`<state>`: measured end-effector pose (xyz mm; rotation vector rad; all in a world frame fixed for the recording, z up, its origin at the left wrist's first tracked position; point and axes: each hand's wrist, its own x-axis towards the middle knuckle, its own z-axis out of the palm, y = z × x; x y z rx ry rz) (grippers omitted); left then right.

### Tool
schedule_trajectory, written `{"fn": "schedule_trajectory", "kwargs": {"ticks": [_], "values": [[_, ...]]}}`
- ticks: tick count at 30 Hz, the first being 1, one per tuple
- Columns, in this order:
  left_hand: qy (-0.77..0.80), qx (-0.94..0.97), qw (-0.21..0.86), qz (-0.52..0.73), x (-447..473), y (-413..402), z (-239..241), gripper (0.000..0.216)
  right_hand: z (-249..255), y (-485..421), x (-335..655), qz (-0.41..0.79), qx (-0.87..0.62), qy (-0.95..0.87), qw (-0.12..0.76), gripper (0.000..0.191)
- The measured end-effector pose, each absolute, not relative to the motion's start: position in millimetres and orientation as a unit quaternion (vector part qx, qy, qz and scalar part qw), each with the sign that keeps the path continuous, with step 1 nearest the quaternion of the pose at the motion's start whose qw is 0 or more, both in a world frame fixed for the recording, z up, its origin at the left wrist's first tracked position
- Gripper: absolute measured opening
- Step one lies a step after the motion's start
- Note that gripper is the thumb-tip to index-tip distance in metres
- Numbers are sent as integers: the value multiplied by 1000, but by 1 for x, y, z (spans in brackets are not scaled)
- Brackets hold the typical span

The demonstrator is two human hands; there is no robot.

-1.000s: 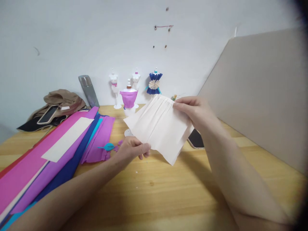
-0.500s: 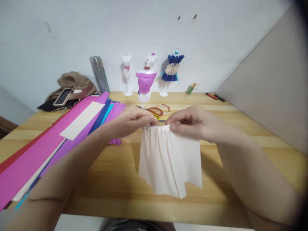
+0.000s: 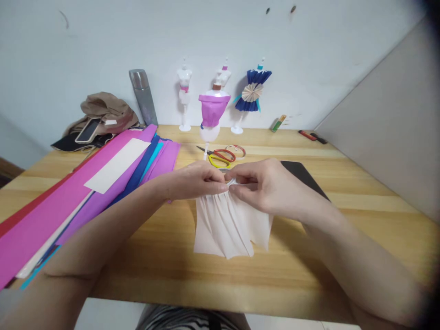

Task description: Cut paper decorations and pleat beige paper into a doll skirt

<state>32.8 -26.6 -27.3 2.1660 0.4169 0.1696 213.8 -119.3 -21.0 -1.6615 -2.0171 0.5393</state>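
A gathered piece of cream crepe paper [image 3: 225, 229] hangs over the table from both my hands, its pleats fanning downward and its lower edge uneven. My left hand [image 3: 206, 178] pinches the left part of the top edge between thumb and fingers. Close beside it, almost touching, my right hand [image 3: 257, 185] pinches the same edge further right. Between the fingertips a bit of the pale folded edge shows; the rest of it is hidden. Just beyond the hands lie scissors [image 3: 222, 156] with one red and one yellow handle.
Coloured crepe paper strips [image 3: 62, 201] pile up at left, near a cap [image 3: 106, 112], a phone [image 3: 88, 130] and a flask [image 3: 143, 98]. Small dress forms stand behind, one in purple [image 3: 213, 110], one in navy [image 3: 254, 89]. A black flat object [image 3: 302, 176] lies right.
My hands have come closer together along the top edge. The cream paper is more bunched and its right side has drawn inward. The black flat object now shows behind my right hand.
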Motion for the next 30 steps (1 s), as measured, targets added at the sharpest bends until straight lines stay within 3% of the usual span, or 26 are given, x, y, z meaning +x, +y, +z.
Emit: {"fn": "schedule_trajectory", "kwargs": {"ticks": [5, 11, 22, 30], "values": [[194, 870, 447, 75, 30, -28, -25, 30, -21, -125, 202, 111, -621, -740, 234, 34], [206, 878, 428, 59, 28, -28, -21, 29, -27, -127, 198, 93, -633, -734, 228, 42], [189, 900, 387, 74, 19, -19, -15, 34, -23, -127, 208, 72, -591, -741, 309, 27], [155, 922, 344, 90, 13, -22, -4, 34, -17, -132, 211, 76, -610, -734, 287, 12]]}}
